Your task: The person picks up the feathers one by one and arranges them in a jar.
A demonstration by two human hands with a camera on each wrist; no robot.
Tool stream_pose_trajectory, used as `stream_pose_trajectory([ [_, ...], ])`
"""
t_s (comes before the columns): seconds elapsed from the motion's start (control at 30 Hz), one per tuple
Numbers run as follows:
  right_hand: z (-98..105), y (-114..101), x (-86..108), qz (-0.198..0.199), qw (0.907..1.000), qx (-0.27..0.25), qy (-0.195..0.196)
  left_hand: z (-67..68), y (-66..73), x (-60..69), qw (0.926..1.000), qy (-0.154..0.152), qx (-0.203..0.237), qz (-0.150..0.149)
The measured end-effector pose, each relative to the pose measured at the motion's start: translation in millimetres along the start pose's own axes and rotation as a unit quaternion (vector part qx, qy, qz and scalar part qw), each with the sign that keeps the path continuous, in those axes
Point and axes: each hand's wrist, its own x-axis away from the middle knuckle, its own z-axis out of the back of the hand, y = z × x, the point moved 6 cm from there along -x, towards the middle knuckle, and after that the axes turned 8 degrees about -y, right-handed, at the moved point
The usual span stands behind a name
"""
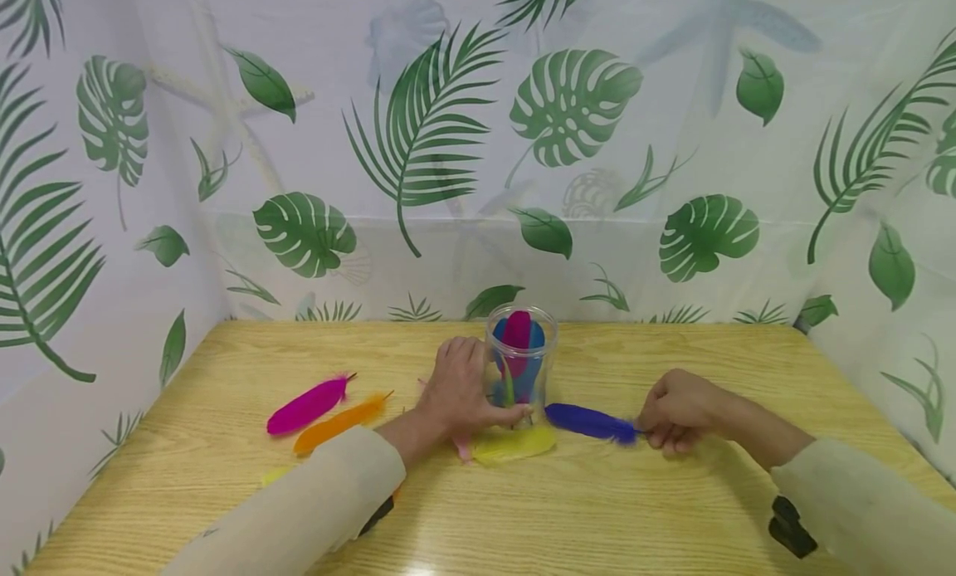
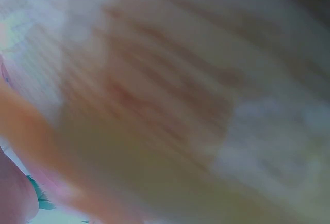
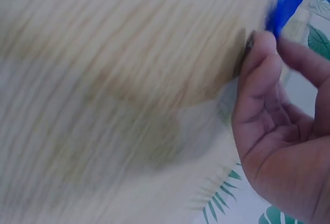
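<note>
A clear plastic jar [image 1: 551,356] stands upright on the table, with blue and magenta feathers [image 1: 517,331] inside. My left hand [image 1: 461,389] holds the jar from its left side, thumb across the lower front; its far fingertips are hidden. To the right of the jar, my right hand [image 1: 681,412] pinches the quill end of a dark blue feather [image 1: 590,422], whose broad tip points toward the jar's base. The right wrist view shows the same blue feather [image 3: 290,4] rising from the fingertips of that hand [image 3: 278,115]. The left wrist view is mostly blurred.
A yellow feather [image 1: 515,445] lies before the jar, beside a partly hidden pink feather [image 1: 461,449]. Left of my left arm lie a magenta feather [image 1: 308,406] and an orange feather [image 1: 339,422]. Behind the wooden table [image 1: 597,510] hangs a leaf-print cloth [image 1: 463,261].
</note>
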Motion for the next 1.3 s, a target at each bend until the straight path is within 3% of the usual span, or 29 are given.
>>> stream_pose_trajectory([
  [0.13, -7, -4, -3.9, 0.014, 0.9991, 0.016, -0.036, -0.6, -0.3, 0.1, 1.0000, 0.004, 0.000, -0.002],
  [0.33, -18, -13, -9.5, 0.039, 0.9966, -0.022, -0.068, -1.3, -1.0, 0.0, 1.0000, 0.002, 0.005, -0.001],
  [0.67, -31, -24, -20.7, 0.043, 0.9953, -0.063, -0.059, -0.2, -1.2, 0.9, 1.0000, 0.006, 0.003, 0.000],
  [0.97, -28, -25, -20.4, 0.044, 0.9919, -0.103, -0.060, 1.7, 0.6, -0.1, 1.0000, 0.000, -0.006, 0.003],
  [1.13, -21, -23, -19.0, 0.010, 0.9973, -0.069, -0.022, 2.3, 0.8, -0.4, 1.0000, -0.004, -0.002, 0.004],
  [1.3, -10, -30, -24.0, 0.031, 0.9977, 0.007, 0.061, 1.4, 0.6, 0.2, 0.9999, -0.006, 0.008, 0.004],
])
